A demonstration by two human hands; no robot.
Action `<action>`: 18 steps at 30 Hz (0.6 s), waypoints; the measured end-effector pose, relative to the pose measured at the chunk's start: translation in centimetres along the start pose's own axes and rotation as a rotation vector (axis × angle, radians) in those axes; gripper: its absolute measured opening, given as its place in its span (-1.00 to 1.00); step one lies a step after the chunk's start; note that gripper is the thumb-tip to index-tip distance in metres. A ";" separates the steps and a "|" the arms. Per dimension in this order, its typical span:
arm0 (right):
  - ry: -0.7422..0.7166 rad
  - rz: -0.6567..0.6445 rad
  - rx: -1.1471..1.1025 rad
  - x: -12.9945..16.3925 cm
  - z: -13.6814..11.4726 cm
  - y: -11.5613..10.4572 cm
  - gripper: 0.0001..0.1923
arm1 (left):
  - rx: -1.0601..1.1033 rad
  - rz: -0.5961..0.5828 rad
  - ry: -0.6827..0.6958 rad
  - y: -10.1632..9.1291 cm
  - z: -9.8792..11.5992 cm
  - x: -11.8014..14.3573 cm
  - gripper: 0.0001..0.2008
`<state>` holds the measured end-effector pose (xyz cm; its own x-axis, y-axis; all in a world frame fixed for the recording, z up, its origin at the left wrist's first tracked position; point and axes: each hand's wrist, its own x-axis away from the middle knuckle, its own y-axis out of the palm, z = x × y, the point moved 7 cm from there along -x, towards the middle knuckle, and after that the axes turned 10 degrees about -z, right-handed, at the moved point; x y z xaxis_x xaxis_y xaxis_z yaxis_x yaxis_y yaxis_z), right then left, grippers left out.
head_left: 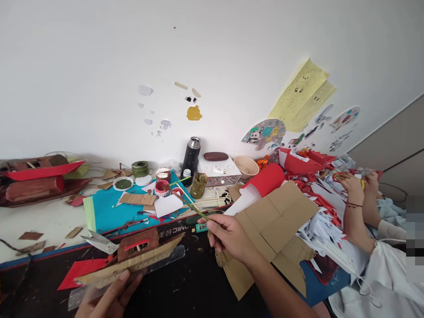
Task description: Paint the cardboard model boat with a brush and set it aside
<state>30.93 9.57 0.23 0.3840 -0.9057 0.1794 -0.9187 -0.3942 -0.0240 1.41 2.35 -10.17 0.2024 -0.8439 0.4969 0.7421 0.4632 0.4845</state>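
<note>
My left hand (111, 295) is closed on a long, pointed cardboard strip (155, 254), near its left end. Against the strip's lower edge lies a clear plastic ruler (172, 257). A brown-painted model boat cabin (137, 245) sits just behind the strip; whether they are joined I cannot tell. My right hand (228, 236) pinches a thin paintbrush (195, 207) with a greenish handle. Its brown-stained end points up and left toward the jar of red paint (162, 187), apart from the cardboard. Open scissors (103, 243) lie left of the cabin, above red corrugated card (81, 271).
Painted model boats (43, 181) stand at far left. A black thermos (191, 154), murky glass jar (199, 185) and bowl (246, 167) line the wall. Folded cardboard (274, 225) fills the right side. Beyond it, another person's hands (353, 185) work with scissors amid paper scraps (319, 225).
</note>
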 end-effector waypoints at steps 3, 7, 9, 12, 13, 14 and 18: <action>-0.004 0.005 0.053 0.2 -0.3 0.3 -0.35 | -0.004 0.004 0.008 0.2 0.1 0.2 -0.31; -0.008 0.004 0.125 0.2 -0.8 0.9 -0.45 | 0.024 -0.011 0.015 0.4 0.0 0.3 -0.34; -0.015 -0.008 0.171 0.2 -1.3 1.2 -0.51 | 0.033 -0.009 0.021 0.3 0.0 0.4 -0.37; -0.030 -0.036 0.236 0.2 -2.0 1.6 -0.55 | 0.014 -0.027 0.029 0.3 -0.1 0.4 -0.38; -0.031 -0.044 0.254 0.3 -2.1 1.7 -0.55 | 0.007 -0.036 0.032 0.4 -0.1 0.4 -0.36; -0.033 -0.048 0.270 0.3 -2.3 1.8 -0.55 | 0.004 -0.046 0.033 0.5 -0.1 0.4 -0.33; -0.033 -0.049 0.292 0.4 -2.5 2.1 -0.53 | 0.010 -0.037 0.041 0.6 -0.1 0.6 -0.31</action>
<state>28.93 8.80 2.67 0.4340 -0.8874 0.1555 -0.8355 -0.4611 -0.2989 1.99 2.07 -9.65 0.2009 -0.8706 0.4490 0.7434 0.4340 0.5089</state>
